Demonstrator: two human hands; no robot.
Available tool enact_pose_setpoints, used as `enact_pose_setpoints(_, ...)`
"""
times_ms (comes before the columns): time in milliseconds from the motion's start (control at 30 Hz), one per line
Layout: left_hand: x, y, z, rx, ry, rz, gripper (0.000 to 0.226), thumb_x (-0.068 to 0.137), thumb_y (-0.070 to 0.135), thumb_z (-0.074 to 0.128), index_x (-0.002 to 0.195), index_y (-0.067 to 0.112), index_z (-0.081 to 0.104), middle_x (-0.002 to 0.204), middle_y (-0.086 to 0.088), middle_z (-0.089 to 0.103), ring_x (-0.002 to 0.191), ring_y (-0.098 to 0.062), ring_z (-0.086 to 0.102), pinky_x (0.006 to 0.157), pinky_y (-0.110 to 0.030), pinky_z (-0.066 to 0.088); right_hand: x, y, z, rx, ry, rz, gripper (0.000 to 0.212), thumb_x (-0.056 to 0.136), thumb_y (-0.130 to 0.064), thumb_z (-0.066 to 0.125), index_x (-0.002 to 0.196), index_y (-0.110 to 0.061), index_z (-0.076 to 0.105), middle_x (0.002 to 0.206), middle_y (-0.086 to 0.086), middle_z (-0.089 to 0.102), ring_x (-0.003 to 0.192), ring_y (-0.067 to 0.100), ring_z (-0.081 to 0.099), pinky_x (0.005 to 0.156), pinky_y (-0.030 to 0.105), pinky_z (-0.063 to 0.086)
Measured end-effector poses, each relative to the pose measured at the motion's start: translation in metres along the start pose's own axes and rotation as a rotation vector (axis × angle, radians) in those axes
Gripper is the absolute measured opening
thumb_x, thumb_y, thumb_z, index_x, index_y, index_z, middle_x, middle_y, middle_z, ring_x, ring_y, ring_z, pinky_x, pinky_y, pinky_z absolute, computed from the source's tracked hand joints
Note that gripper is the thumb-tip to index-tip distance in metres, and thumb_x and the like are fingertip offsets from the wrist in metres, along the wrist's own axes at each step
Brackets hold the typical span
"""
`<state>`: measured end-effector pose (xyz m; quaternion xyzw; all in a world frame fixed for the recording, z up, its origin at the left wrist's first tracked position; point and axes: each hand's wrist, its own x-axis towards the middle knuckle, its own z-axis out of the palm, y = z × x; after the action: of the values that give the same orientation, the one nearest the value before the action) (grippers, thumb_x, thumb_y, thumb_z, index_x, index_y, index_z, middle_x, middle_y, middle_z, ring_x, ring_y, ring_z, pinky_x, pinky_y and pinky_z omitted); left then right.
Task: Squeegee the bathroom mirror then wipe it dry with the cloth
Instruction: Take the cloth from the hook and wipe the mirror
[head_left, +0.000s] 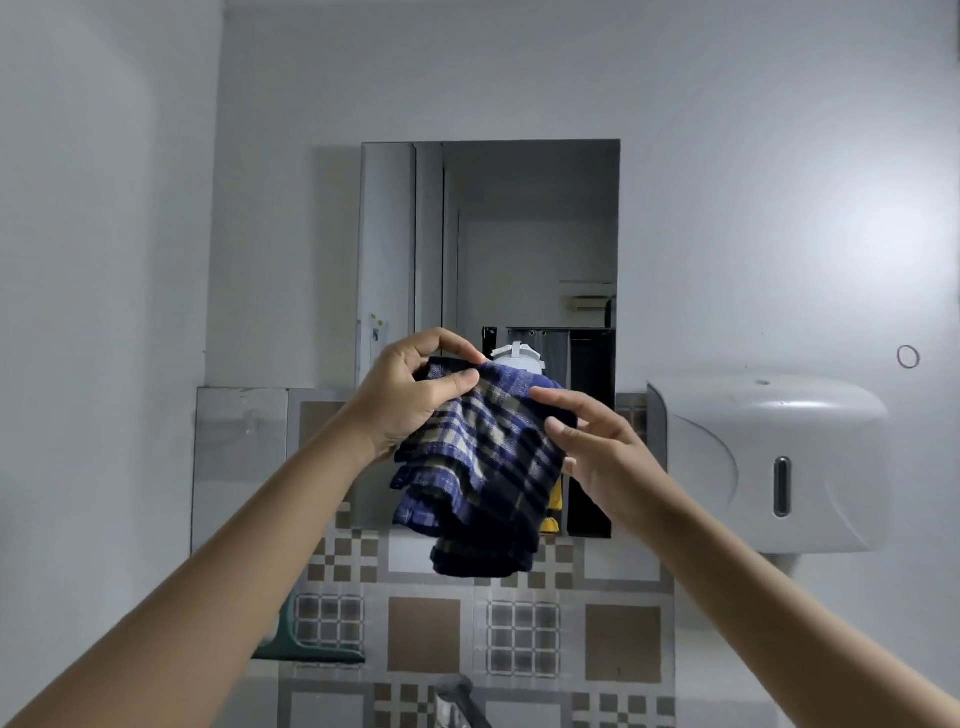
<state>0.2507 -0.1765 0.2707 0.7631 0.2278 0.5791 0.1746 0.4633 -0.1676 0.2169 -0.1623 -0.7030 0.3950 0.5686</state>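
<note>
Tiled wall (423, 634) carries mirror (519, 218) and dispenser (769, 462).

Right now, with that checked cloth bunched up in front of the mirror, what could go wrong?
1. The cloth hangs in loose folds. The left hand pinches its top corner and the right hand only touches its side, so it may slip and drop.
2. Wiped while crumpled, it might leave streaks on the mirror.
3. A wide sweep to the right could knock the dispenser beside the mirror.
</note>
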Motion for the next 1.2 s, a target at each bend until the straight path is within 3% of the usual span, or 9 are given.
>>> enact_pose_setpoints(200, 0.022, -0.012, 0.004, 0.031, -0.024, -0.008, 0.018, 0.082, 0.005, 0.066, 0.08, 0.023, 0.065, 0.087, 0.009, 0.064, 0.087, -0.013, 0.061, 0.09, -0.035, 0.049, -0.001, 0.001, 0.004, 0.052, -0.035, 0.007, 0.056, 0.068, -0.036, 0.084, 0.119, -0.018, 0.068, 0.131, 0.014, 0.061, 0.117, 0.03, 0.061, 0.087, 0.033, 0.054)
enact_pose_setpoints(300, 0.032, -0.025, 0.005, -0.082, -0.036, -0.068, 0.018, 0.083, 0.002, 0.064, 0.079, 0.02, 0.063, 0.092, 0.002, 0.063, 0.088, -0.019, 0.059, 0.089, -0.037, 0.05, 0.007, -0.009, 0.005, 0.073, 0.085, -0.028, 0.046, 0.073, -0.016, 0.08, 0.117, -0.019, 0.067, 0.121, 0.008, 0.066, 0.109, 0.03, 0.065, 0.079, 0.033, 0.057)
enact_pose_setpoints(500, 0.073, -0.035, 0.01, -0.36, 0.042, -0.171, 0.011, 0.086, 0.004, 0.061, 0.093, 0.012, 0.063, 0.087, -0.008, 0.065, 0.079, -0.018, 0.062, 0.067, -0.022, 0.056, 0.049, -0.03, 0.016, 0.093, 0.354, -0.13, 0.042, 0.084, -0.002, 0.06, 0.122, -0.02, 0.06, 0.124, 0.01, 0.058, 0.098, 0.026, 0.066, 0.061, 0.026, 0.057)
enact_pose_setpoints(600, 0.099, -0.042, 0.006, -0.194, 0.012, -0.123, 0.021, 0.088, 0.017, 0.062, 0.108, 0.02, 0.061, 0.105, -0.006, 0.065, 0.098, -0.02, 0.063, 0.078, -0.028, 0.056, 0.085, -0.038, 0.018, 0.18, 0.431, -0.135, 0.041, 0.088, -0.002, 0.056, 0.125, -0.021, 0.058, 0.126, 0.012, 0.057, 0.097, 0.029, 0.066, 0.061, 0.028, 0.058)
enact_pose_setpoints(667, 0.114, -0.049, -0.005, 0.03, -0.002, -0.079, 0.036, 0.087, 0.025, 0.063, 0.122, 0.022, 0.055, 0.118, -0.003, 0.058, 0.11, -0.019, 0.057, 0.08, -0.021, 0.051, 0.115, -0.052, 0.015, 0.152, 0.45, -0.195, 0.046, 0.088, -0.005, 0.058, 0.129, -0.024, 0.055, 0.13, 0.013, 0.056, 0.101, 0.031, 0.066, 0.069, 0.034, 0.06)
enact_pose_setpoints(733, 0.127, -0.06, -0.024, 0.263, 0.021, -0.015, 0.052, 0.088, 0.029, 0.062, 0.135, 0.019, 0.043, 0.125, -0.001, 0.048, 0.112, -0.009, 0.046, 0.077, -0.008, 0.041, 0.149, -0.069, 0.004, -0.025, 0.44, -0.288, 0.064, 0.082, -0.013, 0.066, 0.14, -0.027, 0.044, 0.138, 0.009, 0.052, 0.115, 0.028, 0.06, 0.092, 0.038, 0.055)
enact_pose_setpoints(833, 0.143, -0.092, -0.063, 0.598, 0.065, -0.006, 0.075, 0.082, 0.041, 0.065, 0.143, 0.02, 0.028, 0.143, -0.007, 0.033, 0.126, -0.016, 0.033, 0.098, -0.026, 0.031, 0.202, -0.091, -0.024, -0.675, 0.432, -0.393, 0.099, 0.071, -0.042, 0.07, 0.152, -0.034, 0.014, 0.157, 0.002, 0.027, 0.142, 0.021, 0.03, 0.116, 0.041, 0.025)
enact_pose_setpoints(967, 0.154, -0.135, -0.116, 0.949, 0.034, -0.048, 0.109, 0.065, 0.058, 0.072, 0.147, 0.021, 0.009, 0.156, -0.011, 0.007, 0.14, -0.034, 0.014, 0.112, -0.054, 0.022, 0.261, -0.11, -0.07, -1.254, 0.488, -0.407, 0.101, 0.073, -0.055, 0.055, 0.151, -0.038, -0.006, 0.163, -0.006, 0.007, 0.148, 0.025, 0.003, 0.115, 0.058, 0.01)
enact_pose_setpoints(1200, 0.16, -0.182, -0.152, 1.301, -0.143, -0.104, 0.143, 0.059, 0.068, 0.069, 0.124, 0.013, -0.045, 0.144, 0.005, -0.043, 0.144, -0.027, -0.01, 0.113, -0.058, 0.005, 0.33, -0.109, -0.131, -1.788, 0.55, -0.274, 0.088, 0.088, -0.06, 0.046, 0.147, -0.045, -0.017, 0.161, -0.019, -0.007, 0.149, 0.02, -0.015, 0.105, 0.076, 0.002)
